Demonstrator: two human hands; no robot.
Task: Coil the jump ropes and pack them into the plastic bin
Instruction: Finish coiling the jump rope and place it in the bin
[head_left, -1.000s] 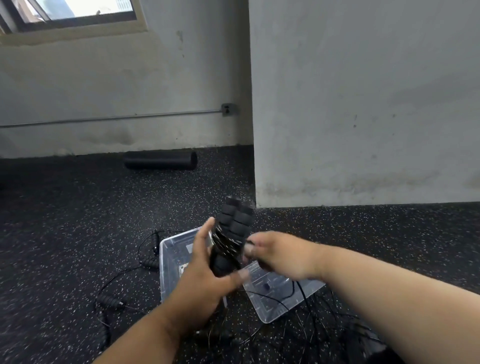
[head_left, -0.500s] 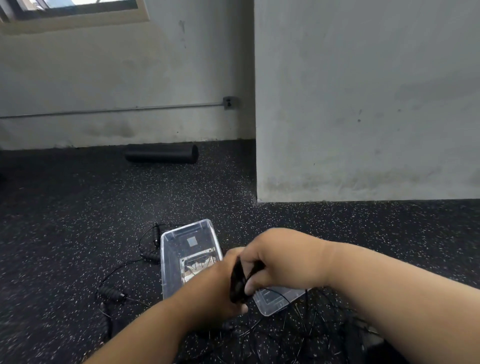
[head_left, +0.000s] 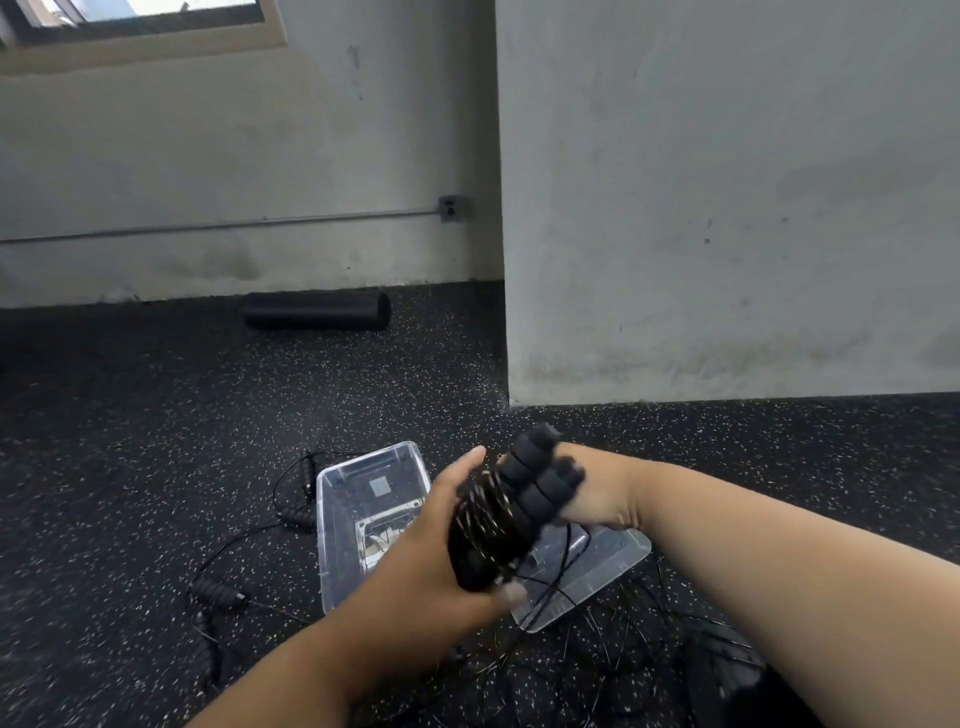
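Since the frame half a second earlier, both hands have risen from just above the plastic bin (head_left: 363, 493), and the bundled jump rope (head_left: 511, 512) again shows between them.

Head view: the left hand (head_left: 431, 566) grips the lower part of the bundle, thumb across the near side and fingers curled behind. Black cord is wound round the two ribbed foam handles, which point up and to the right. The right hand (head_left: 597, 493) sits at the right of the handle tops, fingers curled on them; the exact grip is hidden. The bundle is held above the clear bin, which rests on the speckled floor (head_left: 156, 467). A clear lid (head_left: 608, 566) lies to the bin's right. Loose ropes (head_left: 218, 592) lie left of the bin, more cord near right. A black foam roller (head_left: 317, 310) lies far left by the wall.
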